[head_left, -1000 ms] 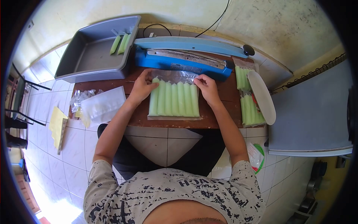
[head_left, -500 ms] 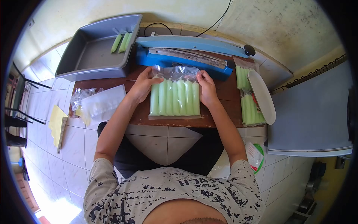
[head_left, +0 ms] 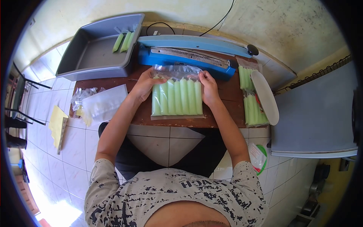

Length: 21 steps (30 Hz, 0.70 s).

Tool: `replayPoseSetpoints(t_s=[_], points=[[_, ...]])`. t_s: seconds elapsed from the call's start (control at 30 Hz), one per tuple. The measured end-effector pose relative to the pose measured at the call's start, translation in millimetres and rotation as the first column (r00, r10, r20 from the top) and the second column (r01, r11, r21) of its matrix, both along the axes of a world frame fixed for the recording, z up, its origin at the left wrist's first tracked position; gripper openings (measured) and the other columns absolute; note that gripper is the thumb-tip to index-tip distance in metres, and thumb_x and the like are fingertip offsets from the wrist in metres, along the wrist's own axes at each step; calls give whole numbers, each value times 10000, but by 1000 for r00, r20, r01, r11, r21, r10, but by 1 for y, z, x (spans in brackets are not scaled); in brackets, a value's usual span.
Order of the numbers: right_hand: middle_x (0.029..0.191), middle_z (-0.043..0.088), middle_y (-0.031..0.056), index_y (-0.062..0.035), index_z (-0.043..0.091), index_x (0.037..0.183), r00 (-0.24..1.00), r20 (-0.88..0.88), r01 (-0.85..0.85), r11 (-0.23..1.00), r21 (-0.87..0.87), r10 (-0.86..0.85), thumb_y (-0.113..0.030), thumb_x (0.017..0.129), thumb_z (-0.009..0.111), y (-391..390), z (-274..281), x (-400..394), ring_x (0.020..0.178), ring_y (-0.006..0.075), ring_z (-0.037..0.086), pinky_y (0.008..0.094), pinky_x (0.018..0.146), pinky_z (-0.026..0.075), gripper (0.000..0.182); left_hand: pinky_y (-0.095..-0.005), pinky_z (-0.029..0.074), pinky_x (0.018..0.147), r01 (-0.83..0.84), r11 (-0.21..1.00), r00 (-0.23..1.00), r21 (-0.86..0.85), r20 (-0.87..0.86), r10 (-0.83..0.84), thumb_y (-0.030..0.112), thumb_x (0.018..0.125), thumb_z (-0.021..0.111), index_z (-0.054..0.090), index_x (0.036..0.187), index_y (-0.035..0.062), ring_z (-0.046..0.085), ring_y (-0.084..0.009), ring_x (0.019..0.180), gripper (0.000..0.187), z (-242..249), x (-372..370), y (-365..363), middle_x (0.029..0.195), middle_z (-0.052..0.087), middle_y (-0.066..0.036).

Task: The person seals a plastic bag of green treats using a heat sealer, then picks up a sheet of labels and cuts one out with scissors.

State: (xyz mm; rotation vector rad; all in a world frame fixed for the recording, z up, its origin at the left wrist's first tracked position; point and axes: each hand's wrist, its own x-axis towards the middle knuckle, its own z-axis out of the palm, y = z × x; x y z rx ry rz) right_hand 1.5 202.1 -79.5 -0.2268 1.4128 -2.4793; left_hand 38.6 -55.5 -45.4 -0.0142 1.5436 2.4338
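Note:
A clear plastic bag (head_left: 177, 96) packed with several pale green ice pops stands in front of me, the pops side by side. My left hand (head_left: 145, 85) grips its upper left edge, thumb across the front. My right hand (head_left: 209, 87) pinches the upper right edge. The bag's loose top shows above the pops, and its mouth faces the blue impulse sealer (head_left: 185, 60). The sealer's long light blue arm (head_left: 196, 44) is raised a little over the metal sealing strip.
A grey tub (head_left: 75, 72) with a few green pops stands at the back left. Empty plastic bags (head_left: 106, 103) lie on the table's left end. Filled bags (head_left: 254, 108) and a white oblong tray (head_left: 265, 98) are at the right, beside a grey fridge (head_left: 314, 113).
The bag's top has risen slightly toward the sealer, and the pops sit more evenly inside. Both hands keep their hold on its sides.

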Motion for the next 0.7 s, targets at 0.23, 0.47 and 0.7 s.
replayPoseSetpoints(t_s=[0.23,0.47,0.7], points=[[966,656,109,-20,560,946,991,-86,123,969,214,-107,-156,993,501,4,-16,-6,857,162,627,297,792,517,156,-320,496,888,-29,985,998,-172,-57,20,-4,784,696,491,1233,-27,636,-227,983,494,-7,-5,-4,1063,649,-153],[911,665,56,8,636,952,986,-55,169,923,346,-160,-133,948,589,7,3,0,808,113,621,235,708,494,149,-303,485,859,-114,934,981,-338,-189,51,37,785,714,489,1256,-18,609,-189,986,525,-25,-7,-7,1090,629,-124],[917,690,111,33,628,982,867,-455,443,733,516,-204,-115,924,609,13,15,7,808,163,669,272,704,540,160,-378,432,979,-384,700,886,-602,-453,96,87,820,698,388,1361,-3,566,-300,1148,630,-13,12,-6,1237,571,-206]])
